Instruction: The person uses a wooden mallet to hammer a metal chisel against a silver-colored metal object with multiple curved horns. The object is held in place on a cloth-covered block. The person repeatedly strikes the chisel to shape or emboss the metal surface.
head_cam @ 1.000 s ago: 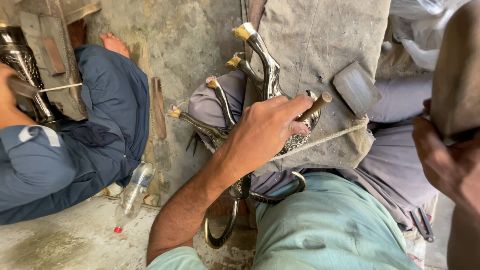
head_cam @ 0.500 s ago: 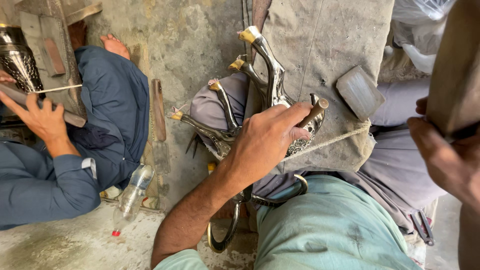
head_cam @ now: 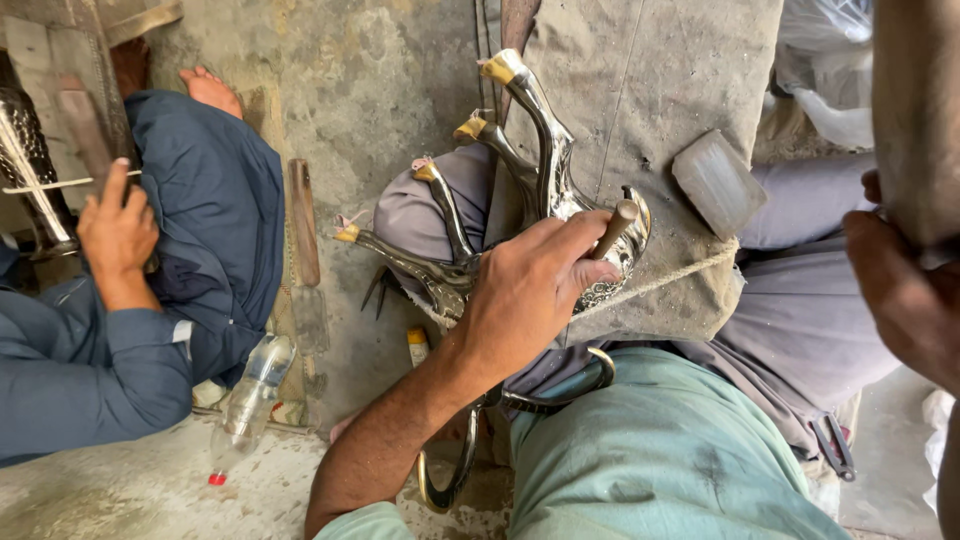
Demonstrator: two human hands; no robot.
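My left hand (head_cam: 530, 290) is closed on a short wooden-handled tool (head_cam: 616, 226), the fingers (head_cam: 560, 235) wrapped round it so only the rounded brown end sticks out above my knuckles. The tool sits against the engraved belly of a shiny metal ewer (head_cam: 570, 190) that lies on a dusty grey cloth (head_cam: 650, 90) over my lap, its long curved spout pointing away from me with a yellow-capped tip. I cannot see into the ewer; its mouth is hidden under my hand. A thin rope (head_cam: 690, 270) runs across the cloth just beside the ewer's body.

Just to the left of the ewer lie three more spouts (head_cam: 440, 215) of the same metal, fanned out, each with a yellow-capped end. A pale rectangular block (head_cam: 718, 182) rests on the cloth to the right of the ewer, close to it but apart.

My right hand (head_cam: 905, 295) is at the right edge, and I cannot tell whether its fingers are curled or loose, since most of it is out of view.

On the concrete floor (head_cam: 120, 490) to the left lies a clear plastic bottle (head_cam: 245, 395) on its side, red cap toward me; it looks empty or nearly so. Beyond it sits another person in dark blue clothes, whose hand (head_cam: 118, 232) rests on a patterned metal vessel (head_cam: 30, 165).
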